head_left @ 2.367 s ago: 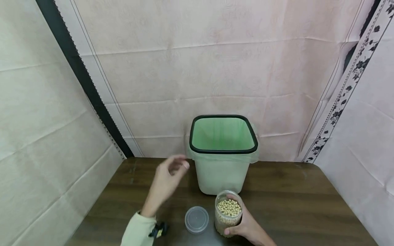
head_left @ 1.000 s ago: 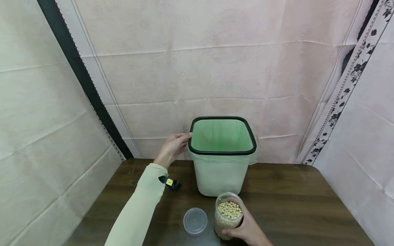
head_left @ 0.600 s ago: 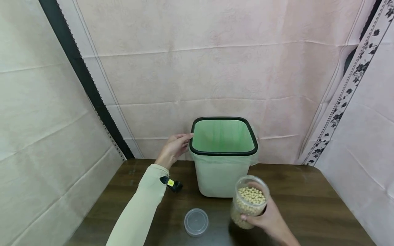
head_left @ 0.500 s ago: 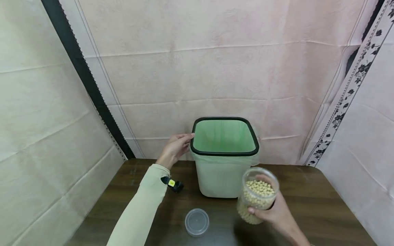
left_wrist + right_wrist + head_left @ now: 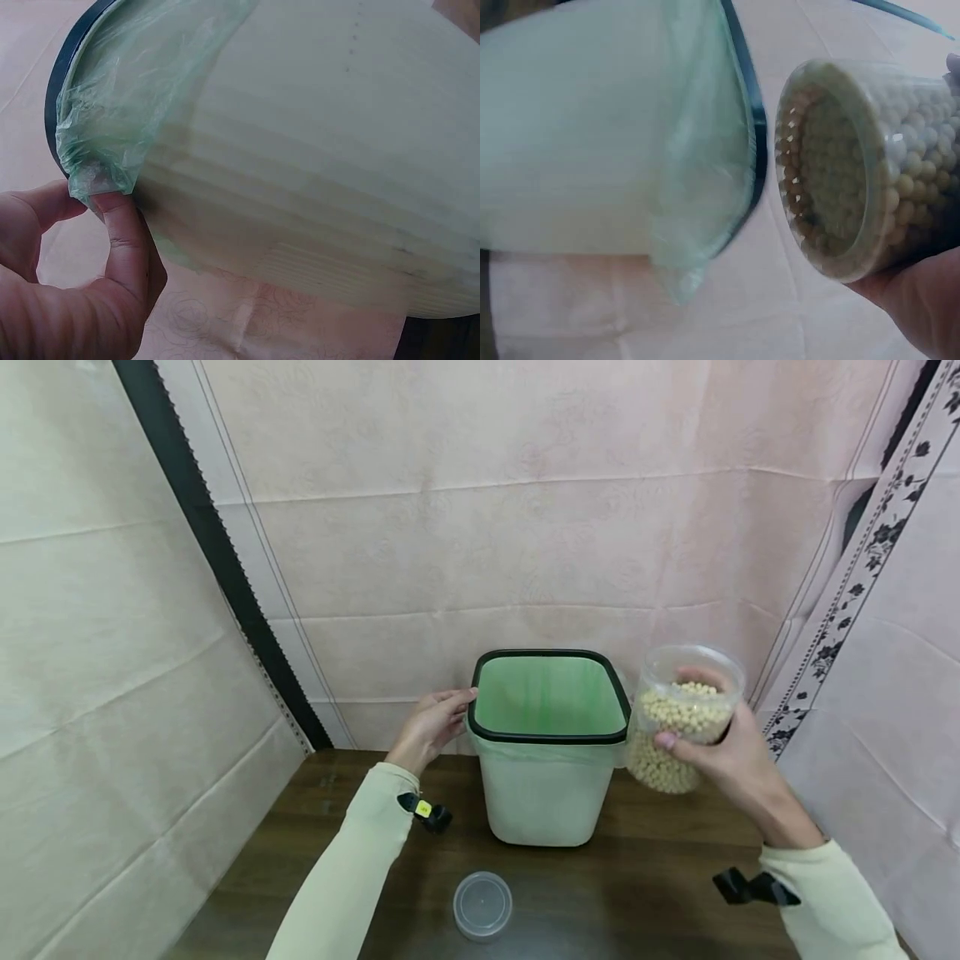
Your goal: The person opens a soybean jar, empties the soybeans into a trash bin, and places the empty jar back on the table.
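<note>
A light green trash can (image 5: 543, 797) with a black rim stands on the table, lined with a thin green bag (image 5: 112, 142) folded over its edge. My left hand (image 5: 431, 731) pinches the bag and rim at the can's left side. In my right hand (image 5: 738, 764) is an open clear jar (image 5: 671, 718) of pale round beans, lifted off the table beside the can's right edge and slightly tilted. Its base faces the camera in the right wrist view, beans (image 5: 915, 172) showing through the wall. A clear round lid (image 5: 482, 906) lies on the table in front.
The brown wooden table (image 5: 405, 893) meets a pale cloth backdrop (image 5: 480, 543) just behind the can. Cloth walls also rise at left and right. Each wrist wears a black strap with a small device.
My left hand has gone up to the can's rim and taken hold there. My right hand has raised the jar from the table, up and to the right. The lid stays put.
</note>
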`<state>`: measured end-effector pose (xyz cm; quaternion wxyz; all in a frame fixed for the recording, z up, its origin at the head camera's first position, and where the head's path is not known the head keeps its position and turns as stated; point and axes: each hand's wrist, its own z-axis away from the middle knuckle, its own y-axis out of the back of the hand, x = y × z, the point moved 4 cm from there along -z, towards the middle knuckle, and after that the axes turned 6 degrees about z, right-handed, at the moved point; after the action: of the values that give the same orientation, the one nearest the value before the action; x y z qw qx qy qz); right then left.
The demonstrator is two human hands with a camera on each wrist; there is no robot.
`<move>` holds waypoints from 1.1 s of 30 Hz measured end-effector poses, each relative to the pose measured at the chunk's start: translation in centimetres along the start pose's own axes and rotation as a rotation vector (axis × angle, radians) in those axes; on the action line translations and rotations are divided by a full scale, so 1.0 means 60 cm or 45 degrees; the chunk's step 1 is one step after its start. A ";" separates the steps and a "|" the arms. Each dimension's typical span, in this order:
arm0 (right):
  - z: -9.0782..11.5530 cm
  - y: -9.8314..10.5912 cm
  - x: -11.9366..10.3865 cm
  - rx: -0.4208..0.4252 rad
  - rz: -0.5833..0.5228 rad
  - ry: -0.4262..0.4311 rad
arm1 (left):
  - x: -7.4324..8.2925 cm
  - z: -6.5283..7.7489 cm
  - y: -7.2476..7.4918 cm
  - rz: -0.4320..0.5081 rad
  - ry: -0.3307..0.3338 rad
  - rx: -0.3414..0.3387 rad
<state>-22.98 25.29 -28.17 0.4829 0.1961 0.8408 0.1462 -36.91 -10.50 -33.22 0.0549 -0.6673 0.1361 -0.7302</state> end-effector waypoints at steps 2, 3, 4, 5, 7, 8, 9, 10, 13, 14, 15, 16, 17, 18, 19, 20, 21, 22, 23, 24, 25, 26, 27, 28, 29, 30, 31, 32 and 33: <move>-0.023 0.012 -0.004 -0.002 0.008 -0.017 | -0.001 -0.001 -0.001 -0.001 -0.003 0.001; -0.034 0.017 -0.005 -0.007 0.012 -0.017 | -0.001 -0.002 -0.002 0.001 -0.003 0.004; -0.045 0.021 -0.006 -0.012 0.009 -0.015 | -0.002 -0.002 -0.001 0.003 -0.001 0.010; -0.057 0.025 -0.007 -0.020 0.001 -0.013 | -0.003 -0.002 -0.001 0.004 0.001 0.016; -0.079 0.032 -0.009 -0.035 -0.003 0.002 | -0.005 -0.003 0.000 0.002 0.003 0.026; -0.090 0.035 -0.009 -0.040 -0.001 0.002 | -0.006 -0.003 0.001 0.003 0.002 0.024; -0.100 0.038 -0.010 -0.047 -0.001 0.001 | -0.007 -0.003 0.000 0.003 0.000 0.023; -0.110 0.041 -0.010 -0.057 0.000 -0.003 | -0.008 -0.004 0.000 0.003 -0.002 0.021; -0.138 0.049 -0.009 -0.091 0.071 -0.014 | -0.009 -0.005 0.000 0.010 -0.009 0.017; -0.146 0.051 -0.009 -0.102 0.107 -0.014 | -0.009 -0.005 -0.001 0.012 -0.012 0.016; -0.155 0.051 -0.009 -0.120 0.149 -0.010 | -0.009 -0.005 -0.001 0.014 -0.014 0.019; -0.163 0.051 -0.010 -0.140 0.199 0.002 | -0.009 -0.006 -0.001 0.015 -0.015 0.020; -0.171 0.051 -0.010 -0.163 0.242 0.014 | -0.008 -0.005 -0.001 0.016 -0.016 0.022; -0.179 0.048 -0.009 -0.191 0.274 0.025 | -0.008 -0.005 -0.001 0.014 -0.016 0.024; -0.185 0.046 -0.010 -0.221 0.301 0.032 | -0.007 -0.004 -0.001 0.014 -0.016 0.027; -0.190 0.043 -0.010 -0.251 0.328 0.041 | -0.007 -0.004 0.000 0.014 -0.016 0.028; -0.196 0.040 -0.009 -0.282 0.352 0.050 | -0.006 -0.003 0.000 0.014 -0.016 0.029; -0.202 0.036 -0.008 -0.310 0.371 0.064 | -0.006 -0.002 0.001 0.015 -0.017 0.028; -0.207 0.033 -0.008 -0.334 0.390 0.077 | -0.006 -0.002 0.001 0.017 -0.017 0.027; -0.211 0.030 -0.007 -0.352 0.420 0.095 | -0.006 -0.001 0.002 0.018 -0.017 0.028; -0.215 0.028 -0.006 -0.366 0.449 0.116 | -0.007 -0.001 0.003 0.019 -0.018 0.027; -0.220 0.026 -0.004 -0.379 0.477 0.140 | -0.007 -0.001 0.003 0.021 -0.020 0.024; -0.224 0.024 -0.003 -0.390 0.502 0.161 | -0.008 -0.001 0.003 0.023 -0.020 0.025; -0.227 0.023 -0.001 -0.402 0.524 0.181 | -0.008 -0.001 0.003 0.027 -0.022 0.023; -0.230 0.022 0.001 -0.412 0.551 0.199 | -0.008 -0.001 0.002 0.029 -0.023 0.022; -0.232 0.021 0.004 -0.428 0.564 0.212 | -0.009 -0.001 0.002 0.034 -0.025 0.023; -0.233 0.021 0.007 -0.446 0.569 0.219 | -0.009 -0.002 0.001 0.041 -0.028 0.020; -0.233 0.021 0.009 -0.463 0.577 0.224 | -0.008 -0.002 0.000 0.047 -0.029 0.020; -0.233 0.022 0.012 -0.475 0.586 0.227 | -0.008 -0.002 -0.001 0.054 -0.030 0.019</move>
<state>-35.18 26.00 -21.28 0.3892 0.2759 0.7719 0.4203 -36.96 -10.28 -33.68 0.0769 -0.6723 0.1443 -0.7220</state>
